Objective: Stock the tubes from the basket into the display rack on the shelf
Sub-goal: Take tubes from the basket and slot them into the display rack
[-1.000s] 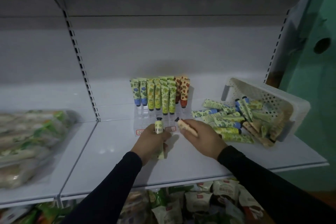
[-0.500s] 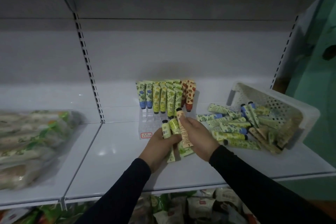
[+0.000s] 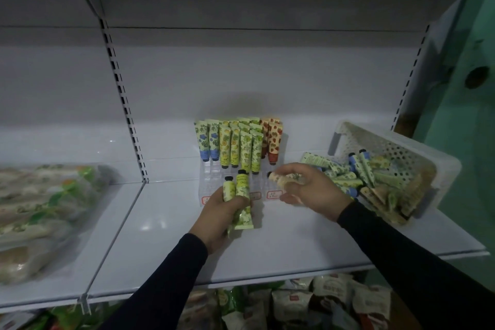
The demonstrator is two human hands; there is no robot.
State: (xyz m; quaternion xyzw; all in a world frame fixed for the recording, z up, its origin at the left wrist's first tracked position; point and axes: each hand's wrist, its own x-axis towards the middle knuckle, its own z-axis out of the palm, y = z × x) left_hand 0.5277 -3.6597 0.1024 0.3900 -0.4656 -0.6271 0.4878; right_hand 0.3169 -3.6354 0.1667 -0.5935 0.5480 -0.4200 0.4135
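Observation:
A clear display rack (image 3: 214, 182) stands on the white shelf (image 3: 166, 236) with several tubes (image 3: 238, 142) upright in its back rows: blue, yellow-green and red-orange ones. My left hand (image 3: 217, 218) grips two green tubes (image 3: 237, 195), black caps up, just in front of the rack. My right hand (image 3: 310, 189) holds a beige tube (image 3: 281, 179), blurred, cap pointing left over the rack's right front. A white perforated basket (image 3: 417, 153) lies tipped on its side at the right, several tubes (image 3: 348, 171) spilling from it.
Bagged goods (image 3: 40, 209) in clear wrap lie on the neighbouring shelf at the left. Slotted uprights (image 3: 123, 104) run up the back panel. Packets (image 3: 308, 300) fill the shelf below. A green wall (image 3: 471, 142) stands at the right.
My right hand has carried the beige tube from in front of the rack's middle out to its right front. My left hand now shows two green tubes, held slightly lower.

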